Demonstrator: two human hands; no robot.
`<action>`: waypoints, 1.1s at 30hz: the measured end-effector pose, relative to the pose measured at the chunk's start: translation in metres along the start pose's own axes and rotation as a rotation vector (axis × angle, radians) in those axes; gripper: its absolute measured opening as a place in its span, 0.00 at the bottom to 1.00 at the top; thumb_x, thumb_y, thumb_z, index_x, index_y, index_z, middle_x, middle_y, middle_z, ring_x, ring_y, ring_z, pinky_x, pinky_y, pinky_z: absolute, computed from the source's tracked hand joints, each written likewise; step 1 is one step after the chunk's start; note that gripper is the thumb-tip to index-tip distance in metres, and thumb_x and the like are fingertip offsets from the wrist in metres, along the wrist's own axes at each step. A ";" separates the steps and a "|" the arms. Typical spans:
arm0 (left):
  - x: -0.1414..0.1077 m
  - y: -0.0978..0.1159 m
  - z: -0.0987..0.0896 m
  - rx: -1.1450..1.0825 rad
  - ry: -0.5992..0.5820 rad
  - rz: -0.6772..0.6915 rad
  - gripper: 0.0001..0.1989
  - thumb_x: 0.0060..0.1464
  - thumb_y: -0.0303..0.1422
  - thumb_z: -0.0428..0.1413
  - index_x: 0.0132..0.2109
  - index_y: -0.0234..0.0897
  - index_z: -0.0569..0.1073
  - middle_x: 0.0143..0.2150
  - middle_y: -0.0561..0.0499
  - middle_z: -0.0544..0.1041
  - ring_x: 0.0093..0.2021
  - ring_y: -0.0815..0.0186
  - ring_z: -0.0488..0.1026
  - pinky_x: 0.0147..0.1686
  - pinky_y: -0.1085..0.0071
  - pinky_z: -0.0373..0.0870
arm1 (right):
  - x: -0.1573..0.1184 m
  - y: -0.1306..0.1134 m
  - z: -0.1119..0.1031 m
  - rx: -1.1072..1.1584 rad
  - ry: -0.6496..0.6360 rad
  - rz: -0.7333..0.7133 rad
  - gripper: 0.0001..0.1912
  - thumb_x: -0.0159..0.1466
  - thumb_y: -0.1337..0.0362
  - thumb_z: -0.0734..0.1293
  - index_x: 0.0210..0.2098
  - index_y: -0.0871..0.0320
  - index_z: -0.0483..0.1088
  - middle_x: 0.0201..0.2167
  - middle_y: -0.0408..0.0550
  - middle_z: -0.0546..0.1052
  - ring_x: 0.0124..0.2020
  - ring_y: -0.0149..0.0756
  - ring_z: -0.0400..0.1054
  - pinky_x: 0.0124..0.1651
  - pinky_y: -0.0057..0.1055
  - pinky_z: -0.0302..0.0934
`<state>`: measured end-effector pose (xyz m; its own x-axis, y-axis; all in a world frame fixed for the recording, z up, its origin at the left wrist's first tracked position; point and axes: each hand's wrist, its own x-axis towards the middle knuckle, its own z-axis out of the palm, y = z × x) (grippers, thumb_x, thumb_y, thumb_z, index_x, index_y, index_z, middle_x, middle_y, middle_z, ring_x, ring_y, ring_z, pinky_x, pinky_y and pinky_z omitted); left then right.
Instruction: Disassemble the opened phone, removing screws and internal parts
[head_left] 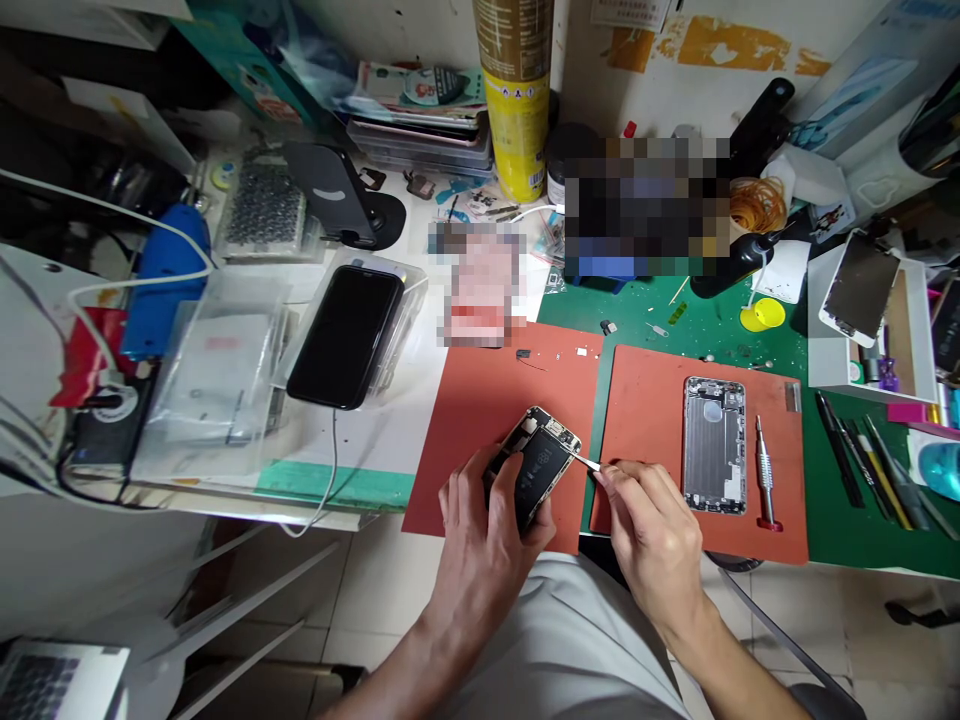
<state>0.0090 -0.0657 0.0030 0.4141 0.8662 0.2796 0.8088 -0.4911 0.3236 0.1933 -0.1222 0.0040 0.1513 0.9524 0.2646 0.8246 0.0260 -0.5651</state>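
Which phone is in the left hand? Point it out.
The left hand holds the opened phone, black battery showing, over the left orange mat. The black phone rests on a clear box, the phone shell on the right mat, both untouched.

Bench (574, 312) (partly green) — orange mats (645, 415), slim tools (840, 452).

The yellow can (516, 130) bears hazard signs (517, 93) and a barcode (535, 178) — the battery's (534, 482) marks (541, 458) unreadable
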 end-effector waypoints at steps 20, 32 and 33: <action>0.016 -0.030 -0.006 -0.069 -0.087 0.215 0.30 0.59 0.27 0.62 0.65 0.37 0.62 0.60 0.31 0.74 0.57 0.46 0.76 0.51 0.50 0.76 | 0.010 0.024 -0.015 -0.054 -0.079 -0.137 0.16 0.72 0.77 0.63 0.54 0.58 0.75 0.44 0.54 0.79 0.42 0.40 0.73 0.42 0.37 0.72; 0.015 -0.037 -0.003 -0.104 -0.098 0.231 0.31 0.59 0.28 0.63 0.65 0.38 0.61 0.62 0.32 0.73 0.58 0.46 0.75 0.53 0.50 0.75 | 0.014 0.033 -0.020 -0.079 -0.153 -0.198 0.13 0.72 0.75 0.64 0.52 0.59 0.74 0.41 0.52 0.78 0.39 0.39 0.72 0.40 0.36 0.69; 0.015 -0.037 -0.002 -0.102 -0.097 0.234 0.30 0.59 0.28 0.63 0.65 0.37 0.61 0.62 0.31 0.73 0.58 0.46 0.75 0.53 0.50 0.75 | 0.014 0.034 -0.021 -0.087 -0.169 -0.215 0.12 0.72 0.75 0.64 0.52 0.60 0.74 0.41 0.52 0.78 0.38 0.38 0.72 0.39 0.35 0.69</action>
<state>-0.0156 -0.0350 -0.0025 0.6268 0.7304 0.2715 0.6420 -0.6815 0.3514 0.2348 -0.1139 0.0050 -0.1190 0.9650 0.2335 0.8725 0.2139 -0.4393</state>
